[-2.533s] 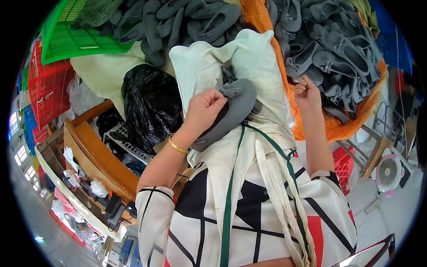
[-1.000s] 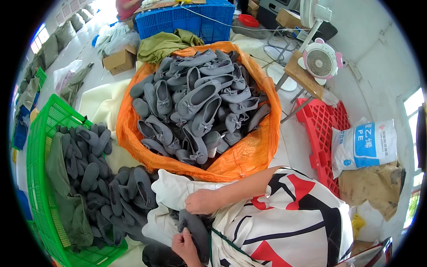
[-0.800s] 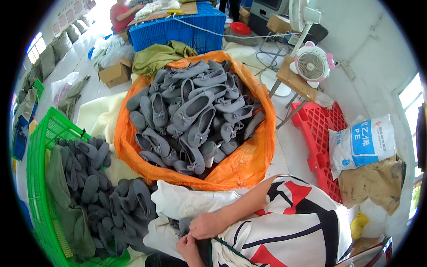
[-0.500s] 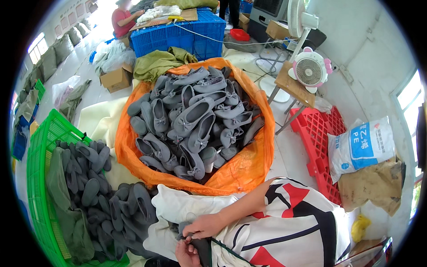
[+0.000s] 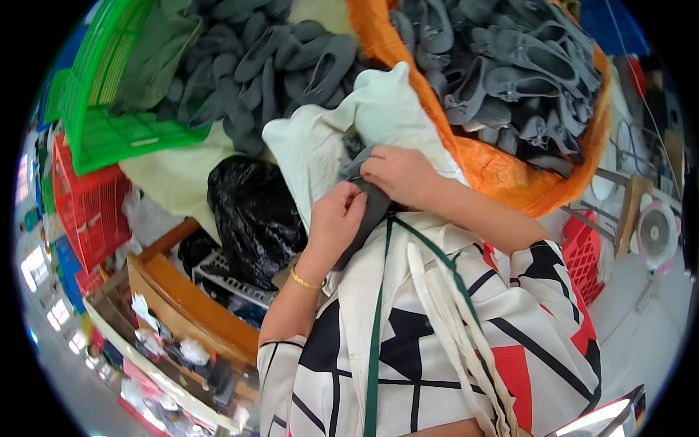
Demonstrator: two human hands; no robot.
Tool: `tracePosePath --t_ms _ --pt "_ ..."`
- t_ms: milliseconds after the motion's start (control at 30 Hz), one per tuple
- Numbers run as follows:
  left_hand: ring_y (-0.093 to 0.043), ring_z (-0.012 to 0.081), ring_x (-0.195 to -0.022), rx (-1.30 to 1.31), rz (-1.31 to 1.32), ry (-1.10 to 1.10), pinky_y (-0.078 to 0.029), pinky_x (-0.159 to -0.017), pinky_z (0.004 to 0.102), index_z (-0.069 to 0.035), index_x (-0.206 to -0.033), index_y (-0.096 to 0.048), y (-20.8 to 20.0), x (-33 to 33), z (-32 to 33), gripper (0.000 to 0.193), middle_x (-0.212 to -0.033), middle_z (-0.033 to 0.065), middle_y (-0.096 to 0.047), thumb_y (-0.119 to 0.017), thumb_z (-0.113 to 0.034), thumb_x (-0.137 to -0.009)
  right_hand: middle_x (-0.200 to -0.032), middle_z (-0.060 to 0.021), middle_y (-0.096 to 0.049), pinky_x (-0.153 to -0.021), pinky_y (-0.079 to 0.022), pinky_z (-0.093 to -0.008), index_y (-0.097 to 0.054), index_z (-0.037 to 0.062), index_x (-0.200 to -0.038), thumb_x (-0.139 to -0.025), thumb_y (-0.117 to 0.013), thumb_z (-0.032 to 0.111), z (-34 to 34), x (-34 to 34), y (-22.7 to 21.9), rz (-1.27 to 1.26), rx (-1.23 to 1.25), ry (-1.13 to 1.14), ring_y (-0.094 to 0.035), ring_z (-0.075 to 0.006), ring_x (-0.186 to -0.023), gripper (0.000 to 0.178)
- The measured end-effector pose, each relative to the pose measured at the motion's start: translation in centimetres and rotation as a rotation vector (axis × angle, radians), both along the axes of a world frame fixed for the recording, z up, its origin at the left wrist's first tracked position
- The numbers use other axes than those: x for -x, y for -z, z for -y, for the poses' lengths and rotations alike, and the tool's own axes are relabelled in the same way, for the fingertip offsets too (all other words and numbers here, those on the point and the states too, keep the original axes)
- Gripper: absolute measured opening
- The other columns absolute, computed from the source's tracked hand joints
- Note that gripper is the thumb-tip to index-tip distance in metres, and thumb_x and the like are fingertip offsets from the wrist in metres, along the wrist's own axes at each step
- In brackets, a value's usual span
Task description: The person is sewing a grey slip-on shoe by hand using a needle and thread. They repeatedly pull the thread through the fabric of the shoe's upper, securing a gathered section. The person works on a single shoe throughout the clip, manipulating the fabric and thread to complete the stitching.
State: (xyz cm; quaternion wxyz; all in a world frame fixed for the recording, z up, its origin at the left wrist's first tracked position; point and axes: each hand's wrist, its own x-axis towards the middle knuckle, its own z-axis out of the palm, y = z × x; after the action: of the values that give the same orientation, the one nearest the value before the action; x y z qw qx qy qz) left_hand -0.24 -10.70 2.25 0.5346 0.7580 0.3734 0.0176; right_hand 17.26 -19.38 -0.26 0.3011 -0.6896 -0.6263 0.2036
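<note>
A grey fabric shoe (image 5: pixel 373 209) rests over my lap, its upper end bunched between my fingers. My left hand (image 5: pixel 337 213) is closed with its fingertips pinching the shoe's edge. Just to the right and a little farther off, my right hand (image 5: pixel 399 173) bends its fingers down onto the same shoe and grips it. What lies right under the fingertips is hidden. Beneath the shoe, a white cloth (image 5: pixel 302 149) covers my knees.
An orange sack (image 5: pixel 502 175) of grey shoes with bows stands far right. At far left, a green crate (image 5: pixel 98 142) adjoins piled grey shoes (image 5: pixel 240 73). A black plastic bag (image 5: pixel 255 218) and an open wooden drawer (image 5: pixel 189 291) are on the left; a fan (image 5: pixel 657 231) is on the right.
My view has swung down and to the left, bringing my lap, the black bag and the drawer into sight. Both hands stay on the grey shoe.
</note>
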Motion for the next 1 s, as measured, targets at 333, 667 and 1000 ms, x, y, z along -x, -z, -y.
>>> tracePosePath --t_ms 333,667,1000 --pt "-0.055 0.0051 -0.064 0.407 0.087 -0.265 -0.046 -0.056 0.0204 -0.004 -0.093 -0.064 0.7 -0.4 -0.6 0.012 -0.078 -0.0001 -0.063 -0.06 -0.014 -0.098 -0.082 -0.0048 -0.055 -0.063 -0.053 -0.0373 -0.06 0.0117 -0.084 -0.078 -0.061 0.01 0.2 -1.3 -1.3 0.099 -0.01 -0.153 -0.062 -0.0259 -0.086 0.007" --pt "-0.06 0.0146 -0.064 0.129 0.18 -0.189 -0.05 -0.06 0.0271 -0.002 -0.096 -0.069 1.1 -0.3 0.2 0.01 -0.079 0.0078 -0.067 -0.064 -0.01 -0.093 -0.085 -0.0049 -0.064 -0.061 -0.051 -0.0331 -0.064 0.0088 -0.097 -0.089 -0.068 0.016 -0.5 0.6 0.7 -0.472 -0.159 0.053 -0.064 -0.0206 -0.07 0.011" --pt "-0.065 0.0299 -0.072 -0.189 0.126 -0.045 -0.052 -0.064 0.0342 -0.003 -0.091 -0.069 0.8 -0.6 0.3 0.01 -0.085 0.0142 -0.068 -0.067 -0.012 -0.088 -0.082 -0.0018 -0.062 -0.056 -0.047 -0.0245 -0.059 0.0101 -0.103 -0.1 -0.059 0.02 4.3 -9.8 1.8 -1.77 -0.184 0.749 -0.055 -0.0111 -0.063 0.01"
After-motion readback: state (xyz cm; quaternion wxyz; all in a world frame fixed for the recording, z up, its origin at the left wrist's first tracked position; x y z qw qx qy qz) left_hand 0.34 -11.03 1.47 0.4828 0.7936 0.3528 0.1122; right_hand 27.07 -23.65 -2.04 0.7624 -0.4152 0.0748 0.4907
